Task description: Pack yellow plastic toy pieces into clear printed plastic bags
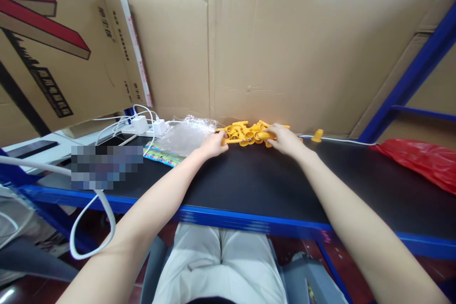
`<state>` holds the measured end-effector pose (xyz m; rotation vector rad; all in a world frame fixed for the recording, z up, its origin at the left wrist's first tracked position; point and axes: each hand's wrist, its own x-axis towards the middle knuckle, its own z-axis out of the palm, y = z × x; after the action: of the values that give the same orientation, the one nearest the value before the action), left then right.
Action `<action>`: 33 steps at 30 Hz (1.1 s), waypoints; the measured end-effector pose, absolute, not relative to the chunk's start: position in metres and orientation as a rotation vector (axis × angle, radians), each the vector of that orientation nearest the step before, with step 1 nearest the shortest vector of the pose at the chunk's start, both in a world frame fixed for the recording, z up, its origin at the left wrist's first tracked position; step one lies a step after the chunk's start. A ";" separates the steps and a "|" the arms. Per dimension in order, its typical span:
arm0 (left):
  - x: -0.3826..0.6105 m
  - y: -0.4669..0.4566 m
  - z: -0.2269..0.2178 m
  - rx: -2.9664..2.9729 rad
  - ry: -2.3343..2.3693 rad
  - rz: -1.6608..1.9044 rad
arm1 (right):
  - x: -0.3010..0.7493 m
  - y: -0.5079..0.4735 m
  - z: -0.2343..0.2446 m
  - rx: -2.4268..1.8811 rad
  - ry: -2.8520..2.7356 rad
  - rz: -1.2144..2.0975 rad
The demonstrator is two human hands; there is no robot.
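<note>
Your right hand [283, 138] pinches a yellow piece [263, 136], likely light, stiff plastic, best gripped mid-body; your left hand [214, 144] touches the pile [246, 134], its finger closure unclear.

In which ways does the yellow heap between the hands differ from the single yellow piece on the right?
The yellow heap has many pieces crowded together; the single yellow piece sits apart. The left hand and right hand touch the heap; neither touches the single piece. Both are yellow and rest on the black tabletop.
</note>
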<state>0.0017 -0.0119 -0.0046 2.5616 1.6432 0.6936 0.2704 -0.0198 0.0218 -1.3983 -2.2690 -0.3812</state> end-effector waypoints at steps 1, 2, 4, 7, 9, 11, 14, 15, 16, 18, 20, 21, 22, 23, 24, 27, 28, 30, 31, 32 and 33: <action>0.002 -0.013 -0.004 2.569 1.638 0.688 | 0.268 -0.019 0.019 -1.367 -2.304 -0.368; 0.002 -0.013 -0.004 2.578 1.635 0.681 | 0.266 -0.018 0.016 -1.344 -2.327 -0.356; 0.002 -0.014 -0.003 2.597 1.631 0.667 | 0.263 -0.018 0.012 -1.308 -2.356 -0.326; 0.002 -0.014 -0.003 2.601 1.636 0.669 | 0.261 -0.018 0.010 -1.314 -2.365 -0.307; 0.002 -0.013 -0.004 2.597 1.631 0.680 | 0.262 -0.019 0.011 -1.390 -2.348 -0.336; 0.001 -0.012 -0.005 2.598 1.625 0.684 | 0.263 -0.020 0.013 -1.510 -2.312 -0.372; 0.001 -0.012 -0.005 2.605 1.619 0.684 | 0.265 -0.020 0.014 -1.606 -2.280 -0.387; 0.002 -0.013 -0.004 2.608 1.615 0.681 | 0.265 -0.020 0.014 -1.589 -2.288 -0.383; 0.002 -0.013 -0.004 2.609 1.609 0.676 | 0.265 -0.020 0.014 -1.553 -2.302 -0.376; 0.004 -0.015 -0.003 2.610 1.596 0.673 | 0.262 -0.020 0.013 -1.458 -2.337 -0.363; 0.006 -0.018 -0.001 2.615 1.579 0.682 | 0.257 -0.021 0.010 -1.357 -2.376 -0.352; 0.007 -0.019 -0.001 2.622 1.570 0.690 | 0.254 -0.022 0.009 -1.307 -2.391 -0.343; 0.008 -0.020 0.000 2.630 1.564 0.698 | 0.251 -0.023 0.008 -1.259 -2.400 -0.333; 0.009 -0.021 0.000 2.637 1.566 0.708 | 0.248 -0.024 0.007 -1.214 -2.403 -0.320; 0.009 -0.022 0.001 2.642 1.572 0.718 | 0.245 -0.025 0.005 -1.175 -2.400 -0.305; 0.009 -0.022 0.001 2.642 1.608 0.773 | 0.241 -0.027 0.004 -1.097 -2.381 -0.251; 0.009 -0.022 0.001 2.641 1.613 0.790 | 0.241 -0.027 0.004 -1.080 -2.381 -0.229; 0.008 -0.021 0.002 2.639 1.611 0.809 | 0.242 -0.026 0.004 -1.060 -2.387 -0.185; 0.007 -0.021 0.002 2.637 1.610 0.812 | 0.242 -0.026 0.004 -1.061 -2.388 -0.163; 0.007 -0.021 0.003 2.634 1.611 0.811 | 0.242 -0.025 0.003 -1.067 -2.387 -0.136; 0.007 -0.021 0.004 2.630 1.615 0.806 | 0.242 -0.024 0.003 -1.078 -2.383 -0.104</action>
<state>0.0065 -0.0214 0.0035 2.6303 1.6154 0.8064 0.2423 -0.0243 0.0026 -1.0775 -2.3831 -0.1036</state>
